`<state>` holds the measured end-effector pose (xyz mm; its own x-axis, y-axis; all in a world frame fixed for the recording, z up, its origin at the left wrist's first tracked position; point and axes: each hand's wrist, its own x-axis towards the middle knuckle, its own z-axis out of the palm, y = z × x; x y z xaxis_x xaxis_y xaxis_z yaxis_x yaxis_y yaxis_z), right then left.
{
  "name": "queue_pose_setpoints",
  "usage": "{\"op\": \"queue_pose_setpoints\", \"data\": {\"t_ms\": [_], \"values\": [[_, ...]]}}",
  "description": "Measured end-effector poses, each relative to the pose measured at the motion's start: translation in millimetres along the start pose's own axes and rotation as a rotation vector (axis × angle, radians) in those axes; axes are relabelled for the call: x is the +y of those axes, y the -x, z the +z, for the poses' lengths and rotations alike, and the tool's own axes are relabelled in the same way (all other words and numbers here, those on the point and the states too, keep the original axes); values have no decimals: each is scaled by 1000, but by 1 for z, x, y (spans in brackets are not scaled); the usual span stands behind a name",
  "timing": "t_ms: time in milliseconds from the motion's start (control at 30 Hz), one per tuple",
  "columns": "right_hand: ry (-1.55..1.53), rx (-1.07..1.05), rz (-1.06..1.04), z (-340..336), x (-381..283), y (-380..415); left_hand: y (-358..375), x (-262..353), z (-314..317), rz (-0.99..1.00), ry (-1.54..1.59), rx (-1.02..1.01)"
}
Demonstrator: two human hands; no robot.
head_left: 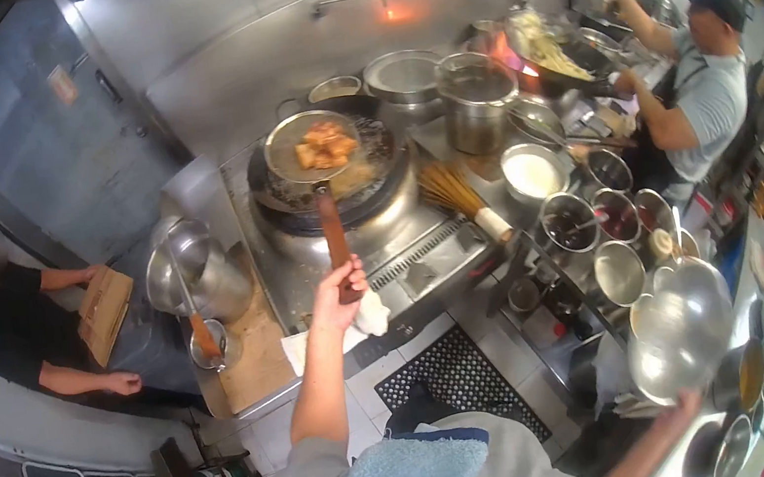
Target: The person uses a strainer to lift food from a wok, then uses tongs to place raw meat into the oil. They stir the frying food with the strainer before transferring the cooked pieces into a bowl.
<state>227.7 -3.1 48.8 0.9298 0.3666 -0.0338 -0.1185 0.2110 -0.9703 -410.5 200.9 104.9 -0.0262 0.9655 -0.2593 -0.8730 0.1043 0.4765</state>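
My left hand (pixel 341 295) is wrapped round the wooden handle of a strainer (pixel 282 162). Browned fried pieces (pixel 325 145) lie in its mesh, held above the wok (pixel 379 174) of bubbling oil. A folded white cloth (pixel 372 316) lies on the stove's front edge, just by that hand. Over on the right, my right hand (pixel 679 419) is blurred at the lower rim of a large metal bowl (pixel 681 326). The bowl is tilted and blurred too, and the fingers are partly hidden, but the hand appears to grip its rim.
A steel pot (pixel 208 276) with a ladle stands left of the stove. Right are a bamboo brush (pixel 455 195), a stockpot (pixel 479 108) and several sauce containers (pixel 569 221). A co-worker (pixel 713 86) handles a flaming wok; another person (pixel 11 327) holds a cardboard box (pixel 105 317).
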Motion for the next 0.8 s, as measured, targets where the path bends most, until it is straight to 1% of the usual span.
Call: {"op": "queue_pose_setpoints", "data": {"t_ms": [33, 67, 100, 133, 200, 233, 267, 300, 333, 367, 400, 467, 500, 567, 767, 800], "values": [[36, -213, 113, 59, 6, 27, -1, 3, -1, 5, -18, -6], [-20, -334, 170, 121, 14, 58, -6, 8, -11, -35, 31, -77], [-142, -526, 179, 187, 8, 93, -11, 12, -22, -76, 76, -147], [-96, -689, 217, 228, 39, 85, -7, 14, -17, -48, 52, -128], [-169, -843, 196, 330, 5, 146, -3, 15, -14, 9, -86, -109], [-163, -911, 205, 369, -7, 161, 0, 13, -13, 34, -165, -104], [17, -958, 92, 407, 2, 154, 3, 12, -12, 40, -185, -82], [-81, -967, -59, 444, -23, 184, 9, 12, -12, 55, -214, -110], [-15, -1049, -64, 473, -31, 190, 14, 13, -14, 48, -213, -110], [62, -1079, -170, 502, -39, 202, 17, 14, -14, 45, -208, -111], [106, -1081, -224, 532, -35, 208, 21, 15, -12, 51, -221, -107], [298, -993, -517, 581, -30, 223, 29, 15, -7, 69, -233, -93], [263, -1052, -448, 598, -33, 233, 29, 14, -5, 78, -240, -84], [196, -1068, -656, 618, -42, 251, 34, 12, -2, 93, -256, -54], [275, -1142, -753, 661, -46, 279, 31, 3, 13, 162, -369, -29], [274, -1155, -763, 667, -47, 283, 29, 2, 16, 171, -413, 10]]}}
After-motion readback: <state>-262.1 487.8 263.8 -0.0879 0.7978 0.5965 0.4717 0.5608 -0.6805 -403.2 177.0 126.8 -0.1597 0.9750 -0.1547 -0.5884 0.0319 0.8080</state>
